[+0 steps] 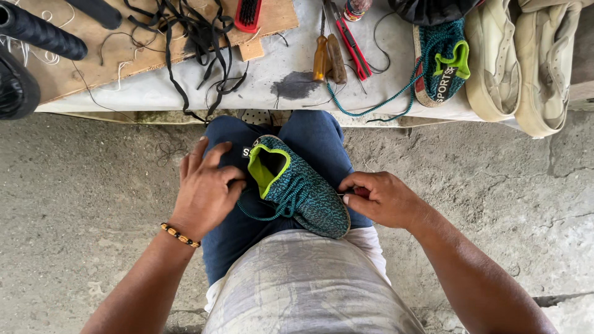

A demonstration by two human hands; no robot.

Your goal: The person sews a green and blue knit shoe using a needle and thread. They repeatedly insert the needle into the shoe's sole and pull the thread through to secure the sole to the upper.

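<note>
Teal knit shoe [303, 188] with lime lining, lying across the lap on blue trousers [247, 229], toe toward the body, opening toward the counter [272, 80]. Loose teal lace [272, 210] looped over its left side. Left hand [204, 188] cupped against the shoe's heel, fingers curled round the collar, grip closed on the shoe. Beaded bracelet [180, 235] at that wrist. Right hand [377, 198] touching the shoe's right edge, fingers pinched shut on something small and dark; cannot tell what.

Beyond the shoe, the counter across the top of the view. Straight above the shoe, two wooden-handled tools [328, 59] and red-handled pliers [352, 40]. Up and right of the shoe, its twin [440, 62], sole edge showing, with a long teal lace trailing toward the counter's front edge. Further right, a pair of cream shoes [520, 62]. Up and left of the shoe, a tangle of black laces [192, 43] on a plywood board [124, 55], a red brush [249, 13] near it. Concrete floor [80, 204] on both sides of the shoe. Pale grey shirt [303, 284] below the shoe.
</note>
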